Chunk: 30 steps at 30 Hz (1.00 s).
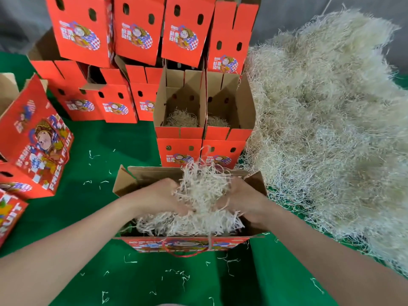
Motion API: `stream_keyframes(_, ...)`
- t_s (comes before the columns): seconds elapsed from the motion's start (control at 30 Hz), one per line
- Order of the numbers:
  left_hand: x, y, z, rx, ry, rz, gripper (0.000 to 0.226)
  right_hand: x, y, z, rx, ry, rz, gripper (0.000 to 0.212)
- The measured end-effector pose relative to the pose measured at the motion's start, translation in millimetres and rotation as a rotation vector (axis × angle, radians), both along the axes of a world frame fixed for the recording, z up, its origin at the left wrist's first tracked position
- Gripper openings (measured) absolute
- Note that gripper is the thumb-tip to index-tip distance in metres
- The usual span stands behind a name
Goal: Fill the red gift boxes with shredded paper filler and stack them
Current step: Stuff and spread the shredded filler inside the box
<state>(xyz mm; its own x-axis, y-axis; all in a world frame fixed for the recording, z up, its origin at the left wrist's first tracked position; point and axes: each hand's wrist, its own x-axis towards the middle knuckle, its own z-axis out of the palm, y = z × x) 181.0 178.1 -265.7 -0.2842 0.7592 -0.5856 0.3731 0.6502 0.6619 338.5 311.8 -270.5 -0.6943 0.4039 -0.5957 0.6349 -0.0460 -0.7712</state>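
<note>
Red open box (141, 176) holds one filler clump (201, 188), left grip (159, 195) and right grip (247, 200) both clutching it.

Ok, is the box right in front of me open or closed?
Open. The box has its flaps standing up, shredded paper inside, and the left hand and right hand gripping a clump in the opening.

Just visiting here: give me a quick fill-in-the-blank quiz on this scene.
The left hand and right hand hold a filler clump over the nearest box, printed ____ outside.
The big loose pile lies on the person's ____ side.
The cloth underneath is ____.
Missing: red; right; green.
</note>
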Motion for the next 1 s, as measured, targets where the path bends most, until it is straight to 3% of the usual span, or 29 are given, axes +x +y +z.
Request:
stream_keyframes(0.2,-28.4,-23.7,3.6,-0.068,0.224,-0.010,0.081,24.7,24.0,-1.5,0.121,0.018,-0.136,0.070)
stream_keyframes(0.3,-20.1,-19.2,4.7,-0.002,0.202,0.013,0.073,26.0,21.4,-3.3,0.078,0.003,-0.180,0.056)
stream_keyframes(0.37,-13.0,-10.6,3.0,0.015,0.102,0.004,0.060,22.6,11.6,-0.1,-0.053,0.025,-0.163,0.048)
stream_keyframes(0.43,-2.7,-1.5,3.0,0.025,0.023,-0.035,0.032,17.8,2.5,0.6,-0.216,0.047,-0.161,0.062)
stream_keyframes(0.5,6.8,6.6,-1.3,0.025,-0.025,-0.082,0.019,13.4,-4.1,0.1,-0.364,0.055,-0.091,0.068)
stream_keyframes(0.57,12.0,12.2,-3.9,0.053,-0.037,-0.136,0.009,13.3,-7.8,0.1,-0.422,0.082,0.072,0.047)
stream_keyframes(0.63,12.3,13.5,-4.1,0.066,0.004,-0.112,0.007,17.6,-6.6,-2.0,-0.352,0.083,0.113,0.048)
stream_keyframes(0.73,1.8,8.5,-4.0,-0.049,0.153,-0.037,0.035,24.3,0.7,-3.5,-0.166,0.051,-0.004,0.059)
stream_keyframes(0.87,-13.1,-0.6,-2.0,-0.089,0.418,-0.115,0.036,34.6,13.5,5.2,-0.074,0.009,-0.078,0.059)
stream_keyframes(0.93,-17.0,-1.5,-3.7,-0.080,0.487,-0.141,0.032,36.3,17.7,6.3,-0.024,-0.031,-0.105,0.077)
stream_keyframes(1.0,-18.7,-2.7,-4.9,-0.105,0.526,-0.167,0.031,36.5,18.5,6.9,0.002,-0.042,-0.117,0.080)
